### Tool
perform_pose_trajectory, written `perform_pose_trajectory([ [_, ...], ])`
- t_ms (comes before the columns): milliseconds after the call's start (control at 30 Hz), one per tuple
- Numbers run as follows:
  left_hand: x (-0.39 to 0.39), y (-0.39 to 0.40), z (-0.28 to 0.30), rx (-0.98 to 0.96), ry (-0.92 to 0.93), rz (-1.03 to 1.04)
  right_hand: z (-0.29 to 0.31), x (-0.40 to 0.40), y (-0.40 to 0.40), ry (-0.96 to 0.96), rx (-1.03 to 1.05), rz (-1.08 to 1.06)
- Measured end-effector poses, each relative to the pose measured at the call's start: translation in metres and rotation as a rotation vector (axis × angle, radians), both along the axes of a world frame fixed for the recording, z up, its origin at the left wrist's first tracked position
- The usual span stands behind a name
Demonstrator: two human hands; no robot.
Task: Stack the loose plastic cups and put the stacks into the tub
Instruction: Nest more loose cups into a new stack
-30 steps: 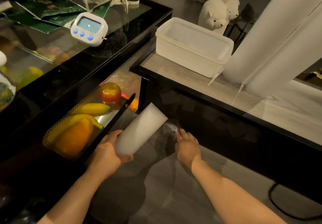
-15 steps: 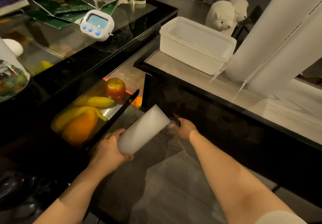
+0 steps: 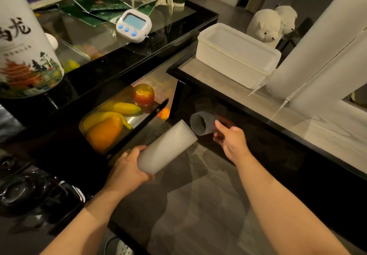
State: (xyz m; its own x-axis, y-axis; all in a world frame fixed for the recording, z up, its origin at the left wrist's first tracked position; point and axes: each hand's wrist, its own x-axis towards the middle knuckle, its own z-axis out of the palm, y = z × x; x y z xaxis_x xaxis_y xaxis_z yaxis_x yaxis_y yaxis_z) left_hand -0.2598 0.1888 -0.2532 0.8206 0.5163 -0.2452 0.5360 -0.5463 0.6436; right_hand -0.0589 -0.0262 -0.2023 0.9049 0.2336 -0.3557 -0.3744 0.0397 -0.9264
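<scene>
The left hand (image 3: 127, 167) is gripping a cup stack (image 3: 166, 148). The right hand (image 3: 231, 138) is pinching a single cup (image 3: 201, 123). The tub (image 3: 236, 56) is sitting on the far worktop (image 3: 218, 82), seemingly empty.

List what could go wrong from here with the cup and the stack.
1. The right hand holds the loose cup only by its far end, over the floor; it may slip.
2. The cup's mouth sits off-axis from the stack in the left hand, so it may jam.
3. The tub stands beside tall sleeves; loading may topple them.
</scene>
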Motion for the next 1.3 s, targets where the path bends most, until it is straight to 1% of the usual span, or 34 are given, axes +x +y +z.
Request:
perform_pose_trajectory([
  [100, 0.000, -0.004, 0.000, -0.020, -0.006, 0.006, 0.005, -0.002, 0.007, -0.100, -0.053, 0.187],
  [200, -0.001, -0.004, -0.002, -0.035, -0.022, 0.028, 0.005, -0.003, 0.012, -0.144, -0.099, 0.218],
  [267, -0.001, -0.004, -0.002, -0.039, -0.024, 0.033, 0.004, -0.003, 0.013, -0.180, -0.167, 0.239],
  [467, 0.006, -0.004, -0.006, -0.048, -0.012, 0.048, 0.003, -0.009, 0.024, -0.347, -0.359, 0.437],
  [533, 0.010, -0.005, -0.007, -0.043, -0.020, 0.051, 0.003, -0.011, 0.029, -0.363, -0.406, 0.482],
  [633, 0.017, -0.002, -0.011, -0.025, -0.008, 0.049, 0.001, -0.005, 0.035, -0.384, -0.450, 0.479],
  [733, 0.021, -0.001, -0.013, -0.032, -0.013, 0.051, -0.001, 0.009, 0.041, -0.359, -0.508, 0.381],
  [767, 0.023, 0.001, -0.015, -0.036, -0.018, 0.056, -0.001, 0.017, 0.044, -0.328, -0.589, 0.335],
  [800, 0.025, 0.003, -0.015, -0.036, -0.021, 0.059, -0.002, 0.027, 0.047, -0.297, -0.730, 0.322],
  [833, 0.026, 0.004, -0.016, -0.032, -0.023, 0.057, -0.003, 0.035, 0.051, -0.266, -0.856, 0.349],
  [867, 0.027, 0.006, -0.017, -0.030, -0.022, 0.051, -0.004, 0.042, 0.055, -0.258, -0.927, 0.372],
  [967, 0.029, 0.012, -0.021, -0.049, -0.017, 0.048, -0.014, 0.064, 0.072, -0.311, -1.018, 0.333],
  [1067, 0.029, 0.018, -0.025, -0.076, 0.002, 0.046, -0.026, 0.081, 0.085, -0.417, -1.152, 0.398],
  [1167, 0.029, 0.022, -0.028, -0.100, 0.027, 0.037, -0.037, 0.092, 0.088, -0.438, -1.201, 0.420],
  [1300, 0.026, 0.027, -0.031, -0.138, 0.042, 0.043, -0.044, 0.095, 0.087, -0.345, -1.134, 0.326],
])
